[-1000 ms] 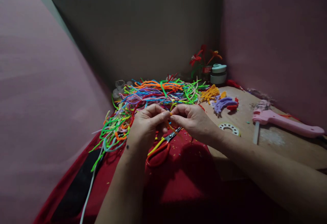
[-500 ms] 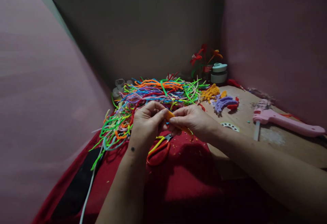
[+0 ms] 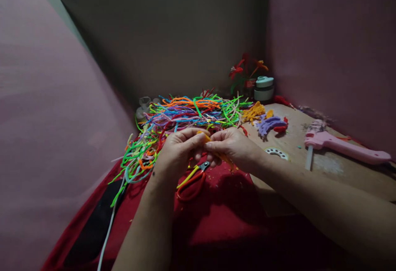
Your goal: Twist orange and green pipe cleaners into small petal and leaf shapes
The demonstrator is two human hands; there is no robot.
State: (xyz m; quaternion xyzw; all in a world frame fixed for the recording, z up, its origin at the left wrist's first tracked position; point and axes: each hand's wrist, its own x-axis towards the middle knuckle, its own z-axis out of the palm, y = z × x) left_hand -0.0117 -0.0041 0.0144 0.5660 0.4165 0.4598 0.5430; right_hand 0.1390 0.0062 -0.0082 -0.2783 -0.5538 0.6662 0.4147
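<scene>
With your left hand (image 3: 177, 149) and right hand (image 3: 233, 145) both pinching the orange fuzzy piece (image 3: 203, 136) between them near the scissors (image 3: 192, 180), steady one end and work the other in small, light fingertip moves to spare its fibres.

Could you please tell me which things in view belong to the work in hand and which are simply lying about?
Likely in use:
- orange fuzzy piece, held between left hand and right hand
- heaped coloured fuzzy stems
- scissors, within easy reach

Apparently just lying about:
- pink glue gun
- lidded container
- flat black object
</scene>
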